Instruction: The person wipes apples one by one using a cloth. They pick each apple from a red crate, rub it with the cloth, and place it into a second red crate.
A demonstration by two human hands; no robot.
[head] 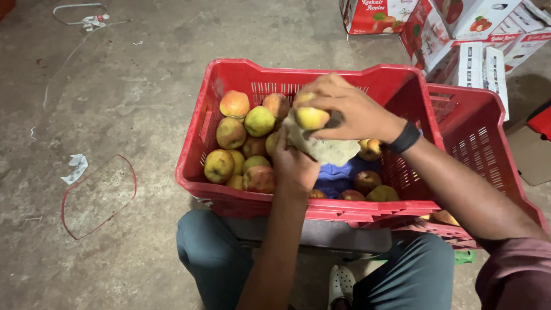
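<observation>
In the red crate (229, 198), a heap of apples (244, 143) fills its left half. At the crate's middle, the left hand (293, 163) grips a grey cloth (324, 149); the right hand (350, 112) closes its fingers on a yellow apple (310, 117) against it. A few apples lie at the crate's right, unwiped as far as I judge.

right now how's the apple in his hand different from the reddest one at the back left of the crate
The held apple is mostly yellow-green, gripped by the right hand against a cloth. The back-left apple is redder and lies loose on the pile. The held one is partly hidden by fingers; the other shows fully. Both look similar in size.
</observation>
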